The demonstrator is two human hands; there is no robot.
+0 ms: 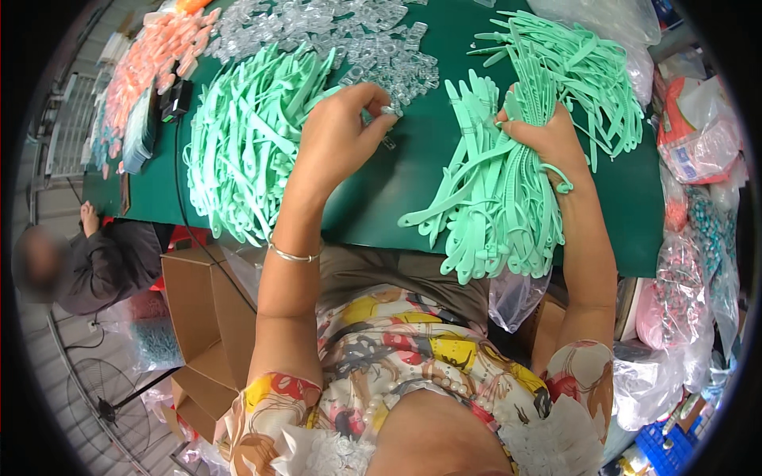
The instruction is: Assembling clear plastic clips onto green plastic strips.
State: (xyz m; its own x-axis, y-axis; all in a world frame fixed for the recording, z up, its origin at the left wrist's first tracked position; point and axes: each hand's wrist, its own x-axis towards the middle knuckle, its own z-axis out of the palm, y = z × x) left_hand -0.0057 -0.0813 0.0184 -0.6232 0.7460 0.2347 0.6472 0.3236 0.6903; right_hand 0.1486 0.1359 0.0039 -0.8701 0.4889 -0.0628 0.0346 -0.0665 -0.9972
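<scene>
My left hand [341, 131] is closed in a pinch, with a small clear plastic piece [388, 112] at the fingertips. My right hand [548, 133] grips a bundle of mint-green straps [530, 99], thin flexible strips with ridges along them. Their lower ends fan out over more green straps [476, 202] lying at the table's near edge. Beside my left wrist sits a large heap of the same green straps [246, 143]. Just past my left hand, many loose clear plastic pieces [397, 59] are spread out.
On the green table [365, 210] another pile of straps [599, 79] lies far right. Orange pieces [155, 51] and a small black box [175, 101] with a cable are at the left. A person [119, 262] sits left, near an open cardboard box [194, 305]. Plastic bags [698, 131] line the right.
</scene>
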